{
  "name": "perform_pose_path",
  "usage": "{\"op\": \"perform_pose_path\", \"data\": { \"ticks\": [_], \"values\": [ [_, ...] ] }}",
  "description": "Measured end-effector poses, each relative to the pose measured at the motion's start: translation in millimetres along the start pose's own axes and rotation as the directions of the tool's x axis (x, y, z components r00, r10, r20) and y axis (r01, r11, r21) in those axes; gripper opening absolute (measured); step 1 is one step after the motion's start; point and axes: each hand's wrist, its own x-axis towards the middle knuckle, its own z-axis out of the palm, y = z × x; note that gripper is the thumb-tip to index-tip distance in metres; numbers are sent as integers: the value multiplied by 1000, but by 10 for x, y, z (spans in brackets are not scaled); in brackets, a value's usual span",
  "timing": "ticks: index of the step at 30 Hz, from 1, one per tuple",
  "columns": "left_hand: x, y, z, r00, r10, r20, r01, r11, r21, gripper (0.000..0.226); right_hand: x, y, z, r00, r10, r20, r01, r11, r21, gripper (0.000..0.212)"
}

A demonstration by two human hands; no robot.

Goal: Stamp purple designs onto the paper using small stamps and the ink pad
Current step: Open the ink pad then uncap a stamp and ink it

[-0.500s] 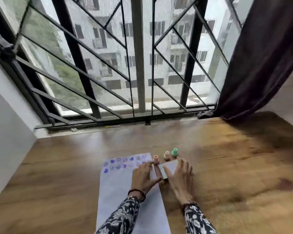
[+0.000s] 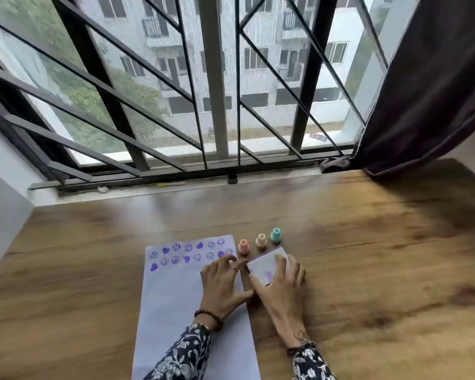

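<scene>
A pale sheet of paper (image 2: pixel 176 305) lies on the wooden table, with rows of purple smiley and heart prints (image 2: pixel 188 252) across its top. Three small stamps stand upright just beyond its top right corner: pink (image 2: pixel 243 246), peach (image 2: pixel 261 240) and teal (image 2: pixel 276 235). The white ink pad (image 2: pixel 263 266), purple along its edge, lies right of the paper with a purple smear on its lid. My right hand (image 2: pixel 281 286) lies over the pad, fingers across the top and thumb against its near side. My left hand (image 2: pixel 222 282) rests flat on the paper's right edge, fingers spread, fingertips close to the pink stamp.
The wooden table (image 2: pixel 381 270) runs to a window sill with black bars (image 2: pixel 217 111) at the back. A dark curtain (image 2: pixel 428 86) hangs at the back right. A white wall (image 2: pixel 3 215) borders the table's left side.
Both hands stay in about the same places, on the paper and on the ink pad. Only the view has shifted slightly.
</scene>
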Motion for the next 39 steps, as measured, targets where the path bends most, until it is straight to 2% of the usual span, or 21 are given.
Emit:
{"op": "perform_pose_path", "data": {
  "ticks": [2,6,10,12,16,19,21,27,30,32,34,37,39],
  "values": [
    [-11,31,-7,999,3,-52,-4,1000,-30,66,-9,12,-17,1000,-6,4,6,1000,1,63],
    [-18,40,-25,999,17,-43,-18,1000,-18,69,3,22,-94,1000,9,10,-10,996,86,57],
    [-17,52,-32,999,17,-40,-17,1000,3,71,133,126,-268,998,66,-3,-64,971,231,31],
    [-15,52,-41,1000,-1,-5,1,1000,19,71,243,232,-339,995,96,-38,-82,957,277,29],
    [-20,2,-32,998,-10,59,8,1000,25,73,494,429,-413,960,267,-88,-209,886,414,31],
    [-16,1,-38,998,2,64,-5,999,34,78,622,584,-411,929,369,15,-338,832,440,16],
    [-16,2,-33,998,9,59,-11,999,31,80,645,646,-406,923,384,19,-356,837,414,19],
    [-17,-18,-11,998,34,45,-34,999,13,73,628,583,-423,938,346,-28,-313,878,362,27],
    [-19,-16,-10,999,24,49,-25,1000,3,72,677,387,-416,987,150,-63,-126,949,290,25],
    [-19,-16,-24,998,14,66,-13,1000,-11,72,747,243,-376,1000,8,-5,-6,956,295,29],
    [-13,-11,-56,997,16,78,-13,999,-42,70,828,142,-325,992,-55,112,22,961,277,33],
    [-12,10,-125,997,-38,60,47,986,-162,58,869,99,-237,966,-77,248,30,982,187,28],
    [-55,43,-176,995,-103,14,103,968,-230,47,843,87,-249,974,-57,220,5,974,228,25]
  ]
}}
